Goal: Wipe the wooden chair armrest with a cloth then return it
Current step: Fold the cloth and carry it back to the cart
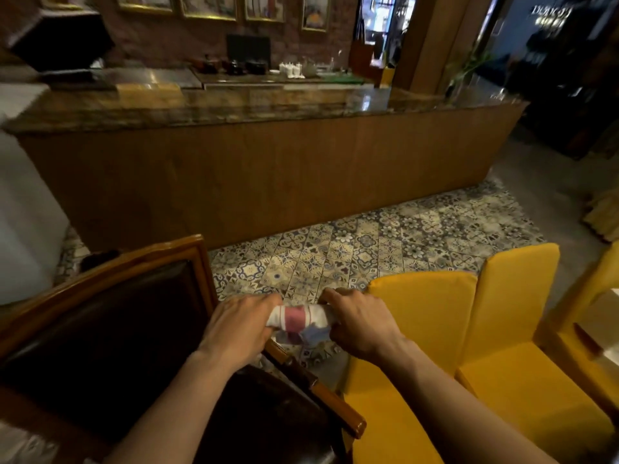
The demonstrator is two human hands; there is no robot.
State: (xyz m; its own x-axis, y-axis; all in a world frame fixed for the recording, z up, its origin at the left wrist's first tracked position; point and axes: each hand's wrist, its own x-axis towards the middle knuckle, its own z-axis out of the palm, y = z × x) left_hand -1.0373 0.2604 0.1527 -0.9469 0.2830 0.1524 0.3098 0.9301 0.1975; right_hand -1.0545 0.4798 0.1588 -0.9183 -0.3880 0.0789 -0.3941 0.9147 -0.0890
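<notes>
Above the wooden armrest (315,390) of the dark chair (110,329), I hold the rolled cloth (298,321) stretched between my left hand (239,324) and right hand (358,321), both clenched on its ends. I'd lower it flat, then press evenly along the rail.

cloth (299,321) ends hidden in fists, counter items (294,69) blurred

Lit sign (552,15) top right: blurred, unreadable.
</notes>
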